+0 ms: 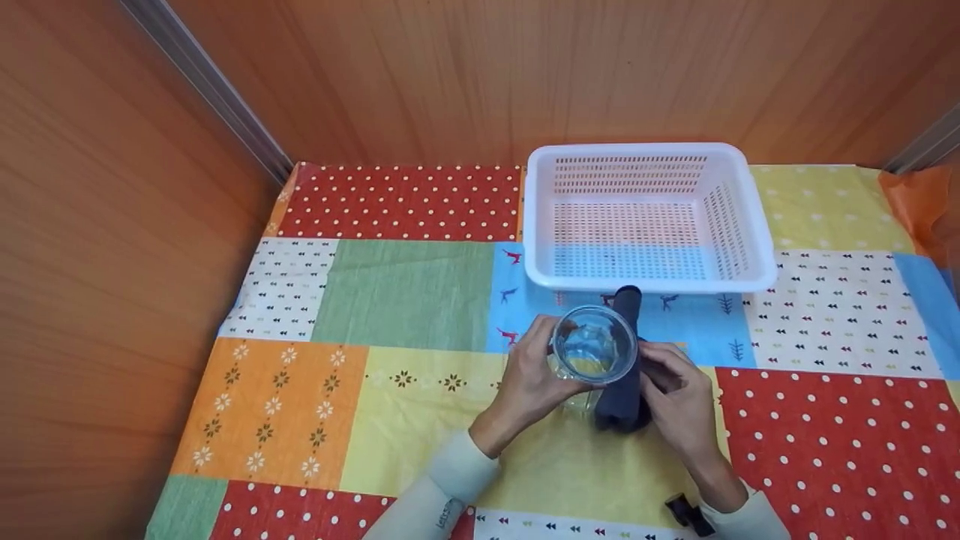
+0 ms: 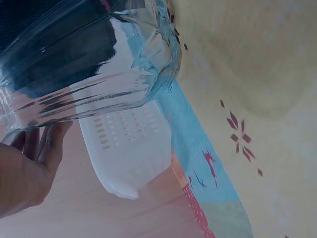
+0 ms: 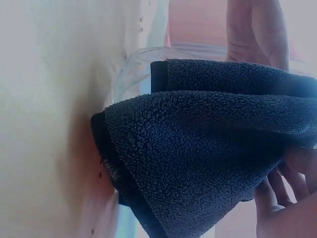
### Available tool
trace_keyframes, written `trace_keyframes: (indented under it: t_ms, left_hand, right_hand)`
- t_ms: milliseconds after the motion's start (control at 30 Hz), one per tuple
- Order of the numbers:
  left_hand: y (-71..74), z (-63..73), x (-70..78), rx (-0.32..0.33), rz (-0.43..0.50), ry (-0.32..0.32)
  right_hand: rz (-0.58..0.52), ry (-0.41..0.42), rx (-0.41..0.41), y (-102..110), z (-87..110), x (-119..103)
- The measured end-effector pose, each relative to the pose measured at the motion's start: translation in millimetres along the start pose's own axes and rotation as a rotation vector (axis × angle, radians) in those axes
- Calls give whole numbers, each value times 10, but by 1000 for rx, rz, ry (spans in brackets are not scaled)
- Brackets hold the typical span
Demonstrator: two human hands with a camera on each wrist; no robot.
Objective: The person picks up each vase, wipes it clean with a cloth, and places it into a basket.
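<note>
My left hand (image 1: 531,373) grips a clear glass jar (image 1: 594,346) from its left side, and the jar's round mouth faces up toward the head camera. In the left wrist view the ribbed glass jar (image 2: 109,84) fills the upper left, with dark cloth showing through it. My right hand (image 1: 681,397) holds a dark grey cloth (image 1: 624,382) upright against the jar's right side. Seen from the right wrist, the fuzzy cloth (image 3: 198,148) hangs in folds, pinched by the right hand's fingers (image 3: 292,183), and hides much of the jar.
A white perforated plastic basket (image 1: 536,225) stands just beyond the hands at the back. Patchwork cloth (image 1: 412,292) covers the table. Wooden panels (image 1: 450,75) rise at the back and left. Orange material (image 1: 919,202) lies at the far right corner.
</note>
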State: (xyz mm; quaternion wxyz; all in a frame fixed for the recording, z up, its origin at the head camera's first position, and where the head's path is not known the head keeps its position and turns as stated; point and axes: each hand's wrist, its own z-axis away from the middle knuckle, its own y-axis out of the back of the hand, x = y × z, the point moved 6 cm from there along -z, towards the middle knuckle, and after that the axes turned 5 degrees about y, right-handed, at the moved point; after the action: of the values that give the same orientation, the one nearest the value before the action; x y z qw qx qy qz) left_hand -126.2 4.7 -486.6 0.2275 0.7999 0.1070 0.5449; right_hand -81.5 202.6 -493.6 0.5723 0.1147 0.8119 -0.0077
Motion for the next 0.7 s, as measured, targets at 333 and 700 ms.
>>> trace_keyframes:
  t_ms: [333, 700]
  left_hand:
    - [-128, 36, 80, 16, -33, -5]
    - [-113, 10, 95, -84, -32, 10]
  right_hand:
    - [21, 40, -3, 129, 22, -5]
    - [40, 77, -8, 167, 28, -4]
